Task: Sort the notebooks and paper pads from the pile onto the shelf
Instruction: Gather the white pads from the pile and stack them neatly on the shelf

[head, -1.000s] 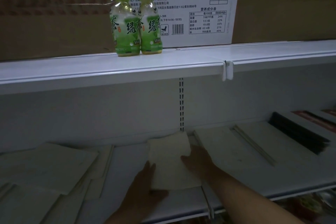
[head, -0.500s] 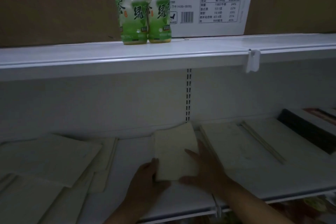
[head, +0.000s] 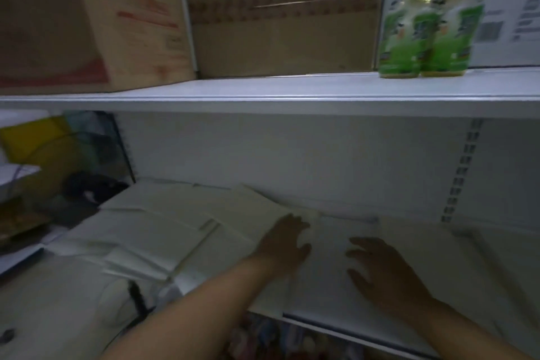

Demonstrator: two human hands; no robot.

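Note:
A loose pile of pale notebooks and paper pads [head: 181, 231] lies on the left part of the white lower shelf [head: 336, 295]. My left hand [head: 285, 242] reaches to the pile's right edge, fingers spread over the corner of a pale pad [head: 309, 222]. Whether it grips the pad is blurred. My right hand [head: 380, 269] hovers over the bare shelf to the right, fingers spread and holding nothing. The small pad I handled earlier is out of sight.
Two green tea bottles [head: 426, 26] stand on the upper shelf [head: 263, 90] at the right. Cardboard boxes [head: 280, 17] fill that shelf behind them. Dark clutter and a yellow item [head: 38, 143] sit at the far left. A slotted upright [head: 464, 169] runs down the back wall.
The view has swung left. Both hands have left the small pad; my left hand now reaches the pile's right edge and my right hand hangs free over the shelf.

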